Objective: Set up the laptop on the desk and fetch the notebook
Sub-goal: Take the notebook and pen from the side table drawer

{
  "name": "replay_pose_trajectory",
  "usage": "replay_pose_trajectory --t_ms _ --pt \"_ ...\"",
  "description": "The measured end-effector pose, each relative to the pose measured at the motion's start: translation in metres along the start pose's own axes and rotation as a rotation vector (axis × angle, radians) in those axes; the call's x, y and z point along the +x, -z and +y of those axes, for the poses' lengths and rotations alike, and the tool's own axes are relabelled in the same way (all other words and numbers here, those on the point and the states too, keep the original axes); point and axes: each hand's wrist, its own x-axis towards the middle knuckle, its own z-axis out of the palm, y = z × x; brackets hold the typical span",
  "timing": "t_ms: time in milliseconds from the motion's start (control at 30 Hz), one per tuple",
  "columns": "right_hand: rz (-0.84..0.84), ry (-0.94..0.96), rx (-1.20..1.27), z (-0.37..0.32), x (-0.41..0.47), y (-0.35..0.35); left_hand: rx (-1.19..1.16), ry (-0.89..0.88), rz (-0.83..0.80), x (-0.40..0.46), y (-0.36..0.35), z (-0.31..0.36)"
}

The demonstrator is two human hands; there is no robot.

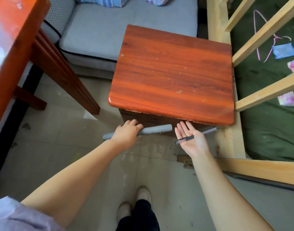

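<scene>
A grey, rounded-edged object point(157, 129), apparently the laptop seen edge-on, hangs just in front of the red-brown wooden cabinet point(173, 72), below its front edge. My left hand point(126, 133) is closed over its left part. My right hand point(192, 138) is palm-up with fingers spread, to the right of the grey object. A thin dark strip point(209, 130) lies across the palm and sticks out to the right; I cannot tell what it belongs to. The cabinet top is bare. An orange-red desk point(18, 47) stands at the left edge. No notebook is visible.
A grey sofa cushion point(101, 30) sits behind the cabinet. A pale wooden bed frame point(267, 90) with a green mattress, hangers and small cloths is on the right. The floor is tiled point(59, 147), with my feet point(138, 200) below.
</scene>
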Motion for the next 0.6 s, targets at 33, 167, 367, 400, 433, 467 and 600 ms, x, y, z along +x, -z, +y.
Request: replay_pose_trajectory --t_ms 33,167,367,400,433,467,600 --pt "0.049 -0.021 -0.102 -0.001 -0.006 0.001 -0.080 0.031 -0.003 -0.012 0.004 -0.002" --pt "0.172 -0.058 -0.628 0.003 -0.049 -0.003 -0.550 0.117 0.088 -0.080 0.038 -0.011" --pt "-0.134 0.127 -1.055 0.021 -0.150 -0.080 -1.410 0.324 0.187 -0.206 0.093 -0.035" --pt "-0.226 0.147 -1.099 0.029 -0.167 -0.094 -1.517 0.335 0.223 -0.226 0.100 -0.039" --pt "-0.318 0.168 -1.134 0.038 -0.184 -0.107 -1.608 0.344 0.267 -0.246 0.106 -0.042" --pt "-0.406 0.198 -1.168 0.048 -0.202 -0.120 -1.682 0.355 0.320 -0.266 0.110 -0.045" --pt "-0.695 0.371 -1.333 0.103 -0.266 -0.162 -1.894 0.413 0.577 -0.354 0.109 -0.059"
